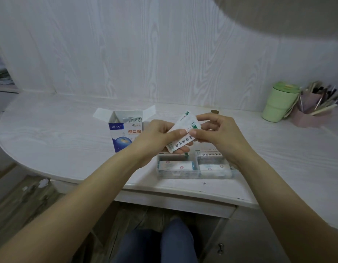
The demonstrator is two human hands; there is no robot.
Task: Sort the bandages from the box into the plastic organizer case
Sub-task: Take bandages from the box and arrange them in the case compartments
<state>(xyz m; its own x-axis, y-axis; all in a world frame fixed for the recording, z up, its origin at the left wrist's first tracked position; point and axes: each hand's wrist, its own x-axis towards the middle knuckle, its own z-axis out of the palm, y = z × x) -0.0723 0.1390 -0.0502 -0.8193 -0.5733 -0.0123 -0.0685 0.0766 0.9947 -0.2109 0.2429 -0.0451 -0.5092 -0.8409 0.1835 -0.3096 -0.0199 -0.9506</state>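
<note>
Two hands (158, 133) (219, 133) pinch white bandages (185, 130) w/ green print

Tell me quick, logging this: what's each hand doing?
Left hand: holding the bandage packets.
Right hand: pinching the same packets.

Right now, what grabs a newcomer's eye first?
Both hands, left hand and right hand, pinch a stack of wrapped bandages at center, above the clear organizer case, which already holds bandages. The open bandage box stands to their left; a green cup sits far right.
</note>
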